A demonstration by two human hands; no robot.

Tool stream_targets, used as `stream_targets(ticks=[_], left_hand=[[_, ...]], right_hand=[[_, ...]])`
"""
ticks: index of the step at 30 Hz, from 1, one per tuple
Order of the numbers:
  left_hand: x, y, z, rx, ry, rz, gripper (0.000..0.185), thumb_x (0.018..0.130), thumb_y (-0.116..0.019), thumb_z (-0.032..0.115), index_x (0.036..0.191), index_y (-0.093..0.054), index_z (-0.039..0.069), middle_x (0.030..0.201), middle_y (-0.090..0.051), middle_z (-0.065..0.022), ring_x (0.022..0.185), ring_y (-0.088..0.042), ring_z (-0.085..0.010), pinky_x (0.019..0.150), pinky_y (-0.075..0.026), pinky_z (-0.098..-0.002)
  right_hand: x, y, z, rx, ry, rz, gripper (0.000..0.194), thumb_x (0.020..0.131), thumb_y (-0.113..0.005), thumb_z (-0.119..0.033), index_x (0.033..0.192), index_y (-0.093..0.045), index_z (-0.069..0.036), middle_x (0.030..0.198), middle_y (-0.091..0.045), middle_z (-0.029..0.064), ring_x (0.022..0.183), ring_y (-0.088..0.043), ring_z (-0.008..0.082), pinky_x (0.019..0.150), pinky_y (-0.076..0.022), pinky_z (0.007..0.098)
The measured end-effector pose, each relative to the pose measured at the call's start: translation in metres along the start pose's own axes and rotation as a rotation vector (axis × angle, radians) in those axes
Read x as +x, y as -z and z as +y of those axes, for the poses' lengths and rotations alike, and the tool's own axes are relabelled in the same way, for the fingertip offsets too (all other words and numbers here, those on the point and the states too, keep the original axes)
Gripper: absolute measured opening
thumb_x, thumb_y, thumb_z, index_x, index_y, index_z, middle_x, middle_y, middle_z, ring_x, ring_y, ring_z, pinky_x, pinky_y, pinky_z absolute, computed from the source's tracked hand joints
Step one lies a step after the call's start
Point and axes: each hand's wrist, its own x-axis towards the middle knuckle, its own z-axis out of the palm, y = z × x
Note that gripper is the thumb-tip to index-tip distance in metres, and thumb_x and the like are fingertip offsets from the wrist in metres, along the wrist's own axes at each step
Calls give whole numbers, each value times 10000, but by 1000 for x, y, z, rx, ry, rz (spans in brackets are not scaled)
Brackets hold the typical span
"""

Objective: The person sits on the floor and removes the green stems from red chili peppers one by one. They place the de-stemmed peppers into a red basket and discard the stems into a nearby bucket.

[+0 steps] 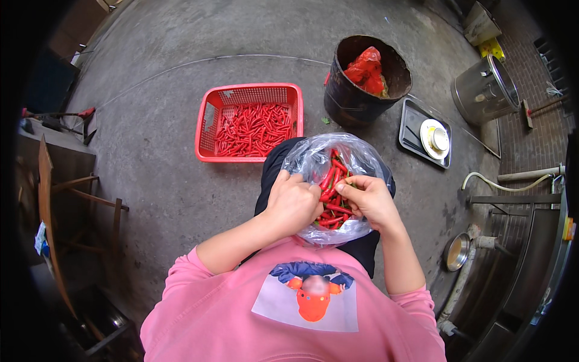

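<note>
A clear plastic bag point(312, 156) of red chili peppers point(334, 220) rests open on my lap, some peppers still bearing green stems. My left hand point(294, 201) is curled over the left side of the bag, with a red pepper showing at its fingertips; the rest of its grip is hidden. Across from it, my right hand point(368, 199) pinches the stem end of a chili pepper between thumb and forefinger. Beyond my left knee, a red plastic basket point(294, 120) on the floor holds many loose chili peppers point(255, 131) without visible green stems.
A dark bucket point(353, 106) containing a red plastic bag point(367, 68) stands ahead. To its right, a metal tray point(405, 117) carries chopsticks, a plate point(427, 138) and a bowl point(440, 139). A steel pot point(479, 92) stands farther right; wooden furniture point(45, 176) is at left.
</note>
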Motion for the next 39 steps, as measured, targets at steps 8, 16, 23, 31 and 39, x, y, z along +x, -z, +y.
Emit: stream_targets(ticks=[8, 16, 23, 31, 39], left_hand=[[1, 3, -2, -199, -105, 239, 182, 644, -722, 136, 778, -627, 57, 651, -610, -71, 667, -550, -236, 657, -384, -385], [14, 17, -5, -571, 103, 43, 184, 798, -762, 187, 898, -706, 44, 715, -641, -92, 668, -600, -194, 618, -482, -327], [21, 28, 0, -1240, 537, -70, 212, 910, -676, 179, 967, -686, -24, 807, -659, -4, 732, -567, -37, 653, -489, -227], [22, 19, 11, -1444, 498, -20, 205, 923, -654, 147, 1033, -682, -25, 858, -668, -14, 779, -586, -55, 704, -492, -221], [23, 5, 14, -1566, 498, 72, 206, 930, -652, 173, 1041, -688, 4, 879, -681, -12, 778, -591, -44, 687, -493, -209]], right_hand=[[0, -4, -1, 49, 113, -14, 135, 864, -722, -126, 838, -647, -18, 622, -532, -48, 489, -411, 5, 429, -290, 190], [-5, 0, 2, 129, 231, -30, 137, 872, -714, -112, 826, -635, -11, 633, -545, -36, 479, -407, 7, 423, -286, 180], [-9, -2, 4, 160, 305, 62, 109, 894, -682, -99, 878, -663, 8, 687, -588, -25, 545, -456, 7, 483, -336, 171], [-11, -4, 6, 473, 198, -178, 108, 927, -625, -100, 955, -659, -1, 716, -549, -23, 574, -435, 28, 501, -327, 187], [-7, -9, 14, 551, 263, -90, 137, 940, -626, -122, 945, -654, 13, 735, -528, -24, 543, -395, 36, 483, -301, 202]])
